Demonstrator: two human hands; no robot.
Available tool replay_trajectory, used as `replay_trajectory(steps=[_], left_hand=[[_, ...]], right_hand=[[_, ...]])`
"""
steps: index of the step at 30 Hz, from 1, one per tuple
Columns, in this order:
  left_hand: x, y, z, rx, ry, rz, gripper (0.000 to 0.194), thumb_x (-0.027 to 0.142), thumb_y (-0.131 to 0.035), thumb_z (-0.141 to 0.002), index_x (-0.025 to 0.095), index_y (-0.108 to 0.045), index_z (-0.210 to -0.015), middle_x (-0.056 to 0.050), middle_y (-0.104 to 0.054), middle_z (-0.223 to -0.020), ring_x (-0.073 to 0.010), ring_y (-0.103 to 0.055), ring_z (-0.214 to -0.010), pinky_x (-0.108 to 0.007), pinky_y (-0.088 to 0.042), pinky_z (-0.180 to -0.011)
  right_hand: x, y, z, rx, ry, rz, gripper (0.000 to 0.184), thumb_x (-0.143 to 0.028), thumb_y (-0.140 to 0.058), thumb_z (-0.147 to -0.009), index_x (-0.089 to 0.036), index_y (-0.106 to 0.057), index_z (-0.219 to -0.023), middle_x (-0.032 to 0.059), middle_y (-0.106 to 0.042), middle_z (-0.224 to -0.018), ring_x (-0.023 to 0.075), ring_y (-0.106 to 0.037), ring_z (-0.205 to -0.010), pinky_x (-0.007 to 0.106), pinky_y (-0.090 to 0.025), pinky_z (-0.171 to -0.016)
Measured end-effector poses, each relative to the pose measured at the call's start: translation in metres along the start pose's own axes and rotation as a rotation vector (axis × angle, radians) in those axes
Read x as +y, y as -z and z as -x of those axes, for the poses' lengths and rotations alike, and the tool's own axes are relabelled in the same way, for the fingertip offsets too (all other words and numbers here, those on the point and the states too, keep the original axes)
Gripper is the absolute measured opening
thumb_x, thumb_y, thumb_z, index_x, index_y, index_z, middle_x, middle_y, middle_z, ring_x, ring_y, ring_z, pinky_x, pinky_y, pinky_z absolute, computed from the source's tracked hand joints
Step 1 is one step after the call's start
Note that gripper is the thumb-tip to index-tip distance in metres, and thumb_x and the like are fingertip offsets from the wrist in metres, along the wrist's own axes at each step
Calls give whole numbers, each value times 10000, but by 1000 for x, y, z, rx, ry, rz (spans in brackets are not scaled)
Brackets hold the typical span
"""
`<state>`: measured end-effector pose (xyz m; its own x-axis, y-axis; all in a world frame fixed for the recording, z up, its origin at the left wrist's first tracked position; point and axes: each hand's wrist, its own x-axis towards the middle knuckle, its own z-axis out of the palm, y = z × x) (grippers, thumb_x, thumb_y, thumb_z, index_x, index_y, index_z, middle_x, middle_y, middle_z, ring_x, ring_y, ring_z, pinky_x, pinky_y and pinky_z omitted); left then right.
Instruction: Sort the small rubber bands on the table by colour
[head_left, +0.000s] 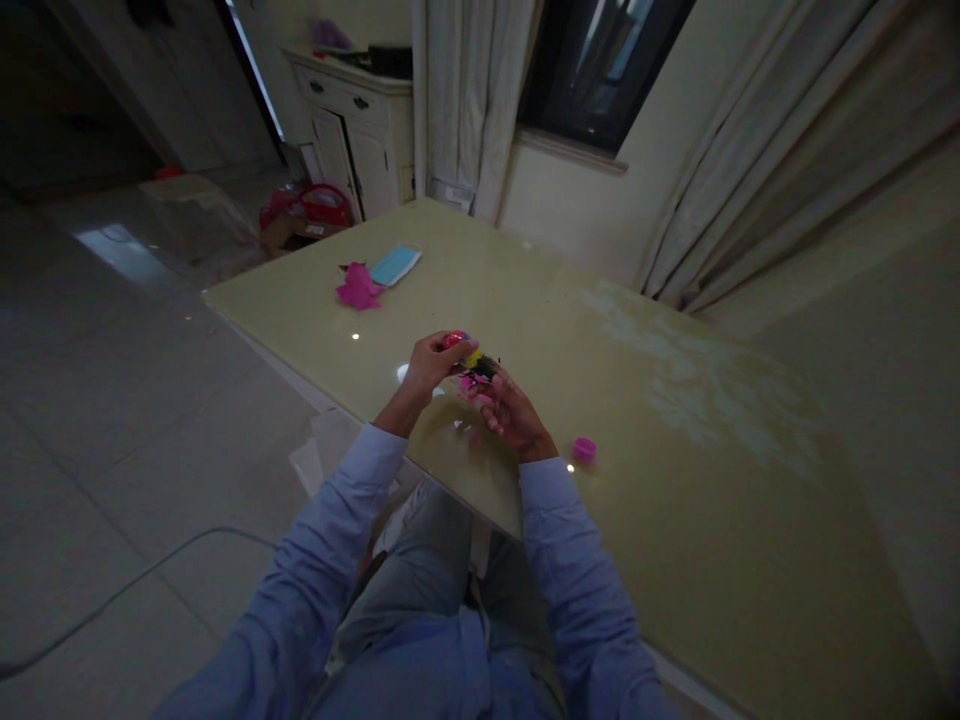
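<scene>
Over the near edge of the table, my left hand [431, 365] is closed on the red, shiny end of a small colourful object [472, 358]. Yellow and black parts show along its middle, with a trace of blue near the red; its kind is unclear. My right hand [512, 412] is closed round the dark end, fingers curled under it. Bright pink pieces [472, 388] hang or stick out below, between both hands; whether they belong to the object I cannot tell. A small pink ring-shaped piece [584, 450] lies on the table right of my right wrist.
The glossy pale table [525, 290] has its corner towards me. On its far left lie a crumpled pink sheet [360, 288] and a light-blue face mask [396, 264]. Beyond are a white cabinet [360, 120], red bags [322, 203] and curtains [461, 100]. A cable [187, 540] crosses the floor.
</scene>
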<state>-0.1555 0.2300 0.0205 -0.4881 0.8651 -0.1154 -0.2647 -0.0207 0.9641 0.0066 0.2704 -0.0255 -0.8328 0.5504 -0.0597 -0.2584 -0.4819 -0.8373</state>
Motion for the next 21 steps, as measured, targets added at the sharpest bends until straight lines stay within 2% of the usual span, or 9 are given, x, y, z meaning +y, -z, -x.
replay_trajectory(steps=[5, 9, 13, 16, 19, 21], left_hand=[[-1, 6, -3, 63, 14, 11, 464, 441, -844, -514, 140, -699, -837, -31, -667, -783, -141, -627, -697, -282, -541, -648], [1, 9, -8, 95, -19, 21, 445, 436, -830, -529, 134, -693, -825, -29, -662, -768, -135, -620, -679, -274, -535, -630], [1, 11, -16, 115, -74, -16, 439, 431, -827, -536, 126, -688, -819, -18, -645, -743, -126, -605, -663, -271, -529, -635], [0, 13, -21, 146, -161, -72, 425, 447, -810, -566, 125, -682, -812, -9, -629, -720, -124, -588, -653, -266, -516, -640], [0, 14, -22, 163, -313, -264, 412, 437, -788, -614, 131, -692, -872, -25, -655, -774, -139, -597, -700, -266, -506, -679], [1, 12, -21, 146, -422, -427, 435, 409, -779, -639, 139, -694, -968, -53, -686, -885, -157, -616, -766, -279, -509, -730]], right_hand=[[0, -2, -2, 126, 42, -34, 389, -456, -744, -782, -186, -666, -1050, 33, -726, -923, 69, -574, -503, 190, -518, -458], [-3, -5, -1, 223, 47, -23, 321, -389, -791, -748, -173, -698, -967, 61, -737, -982, 69, -580, -566, 219, -550, -581], [-3, 1, -1, 350, 11, -52, 320, -332, -867, -639, -184, -673, -845, 9, -721, -818, 86, -603, -610, 223, -545, -605], [-1, 7, -3, 442, 14, -37, 352, -310, -893, -571, -174, -641, -775, -18, -675, -694, 91, -598, -581, 214, -536, -572], [1, 9, -5, 474, 40, 10, 380, -303, -881, -565, -175, -650, -839, 8, -701, -767, 114, -636, -627, 238, -556, -597], [0, 9, -6, 496, 61, 64, 411, -294, -861, -575, -179, -665, -917, 28, -716, -843, 134, -660, -668, 254, -562, -603]])
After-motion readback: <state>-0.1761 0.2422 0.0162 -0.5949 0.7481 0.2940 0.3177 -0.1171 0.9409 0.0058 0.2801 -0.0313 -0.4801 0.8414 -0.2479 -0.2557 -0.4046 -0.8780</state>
